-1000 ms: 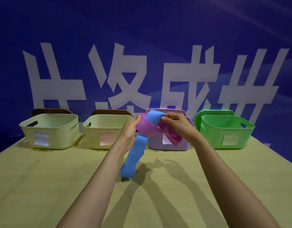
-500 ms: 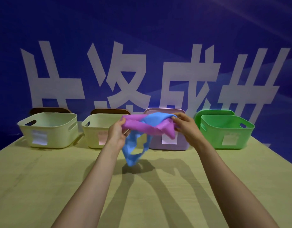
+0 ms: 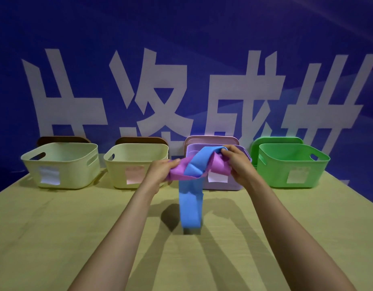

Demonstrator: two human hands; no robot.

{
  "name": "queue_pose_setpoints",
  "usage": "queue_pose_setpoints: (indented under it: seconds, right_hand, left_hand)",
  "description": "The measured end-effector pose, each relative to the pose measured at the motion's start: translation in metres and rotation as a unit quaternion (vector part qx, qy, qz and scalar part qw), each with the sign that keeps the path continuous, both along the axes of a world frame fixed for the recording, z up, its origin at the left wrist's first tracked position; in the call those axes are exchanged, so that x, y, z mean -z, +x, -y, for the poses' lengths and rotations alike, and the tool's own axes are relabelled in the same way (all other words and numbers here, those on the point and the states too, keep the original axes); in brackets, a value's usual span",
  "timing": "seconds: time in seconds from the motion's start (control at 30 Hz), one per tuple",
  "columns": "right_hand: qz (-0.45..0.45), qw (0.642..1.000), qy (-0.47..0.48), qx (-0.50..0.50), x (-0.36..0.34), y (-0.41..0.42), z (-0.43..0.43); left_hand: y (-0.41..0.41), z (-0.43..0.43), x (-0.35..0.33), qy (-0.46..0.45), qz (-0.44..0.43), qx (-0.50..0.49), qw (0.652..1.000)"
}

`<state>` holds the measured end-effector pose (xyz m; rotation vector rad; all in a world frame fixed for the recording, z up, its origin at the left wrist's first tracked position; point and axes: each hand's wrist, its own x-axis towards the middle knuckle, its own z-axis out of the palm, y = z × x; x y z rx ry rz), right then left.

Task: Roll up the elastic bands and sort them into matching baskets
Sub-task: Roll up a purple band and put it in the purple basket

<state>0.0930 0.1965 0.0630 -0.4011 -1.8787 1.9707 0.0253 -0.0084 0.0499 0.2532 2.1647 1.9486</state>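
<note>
Four baskets line the back of the wooden table point(image 3: 55, 227), and none shows a band inside, so the sorting looks barely begun. Farthest left of the purple basket point(image 3: 223, 185) sits one cream basket point(image 3: 61, 164), with a second cream basket point(image 3: 137, 162) just left of it.

In front of the purple basket and a little to its left, the left hand point(image 3: 162, 171) grips one end of the purple elastic band point(image 3: 178, 171), fingers curled over the top of it. That band stretches across the purple basket's front, held in the air. The blue elastic band point(image 3: 190, 206) lies draped across it, and its long loop hangs below the purple basket's front wall towards the table. Blur hides whether its lower end touches the wood.

At the purple basket's near rim, the right hand point(image 3: 236, 164) pinches the upper end of the blue band between thumb and fingertips, with the purple band's other end bunched under the same hand. Right of the purple basket stands the green basket point(image 3: 290, 164).

By my reading, the step in hand is untangling, not yet rolling. The next move calls for sliding the blue band clear of the purple one, likely by freeing one hand's hold on it, so that each can be rolled alone. No blue basket is visible for it.
</note>
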Motion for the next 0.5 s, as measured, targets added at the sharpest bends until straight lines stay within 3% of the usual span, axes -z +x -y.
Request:
queue_pose_setpoints:
  seconds: [0.17, 0.23, 0.37, 0.5]
  right_hand:
    - [0.013, 0.994, -0.100, 0.036, 0.005, 0.000, 0.001]
    - [0.008, 0.992, -0.117, 0.047, 0.006, -0.002, 0.004]
    - [-0.029, 0.988, -0.144, 0.057, 0.009, -0.010, 0.011]
    - [-0.020, 0.997, -0.069, 0.029, 0.016, -0.015, 0.005]
  left_hand:
    - [-0.016, 0.001, 0.012, 0.011, -0.029, -0.100, 0.994]
    - [-0.021, -0.003, 0.020, -0.004, -0.008, -0.090, 0.996]
    - [-0.025, -0.009, 0.035, -0.117, -0.038, -0.047, 0.991]
    - [-0.022, -0.008, 0.039, -0.026, 0.014, 0.031, 0.999]
